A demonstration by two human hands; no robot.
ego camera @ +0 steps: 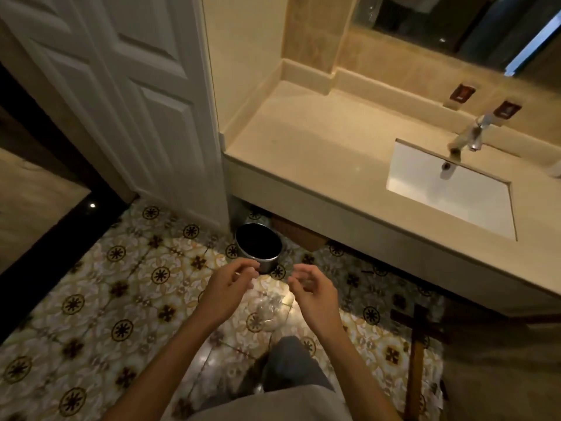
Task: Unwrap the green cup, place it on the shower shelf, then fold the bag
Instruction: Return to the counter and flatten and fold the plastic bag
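a dim, warm-lit bathroom: patterned floor tiles (91,299), a white panelled door (145,95) at left, a beige surface (303,141) with a white sink (449,192) and chrome tap (467,138) near its right edge, a mirror (455,22) above.

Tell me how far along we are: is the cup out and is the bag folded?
No green cup or shower shelf shows here, so those steps can't be confirmed. In hand: the left hand and right hand pinch a clear plastic bag that hangs between them above the tiled floor, unfolded. Left: folding it.
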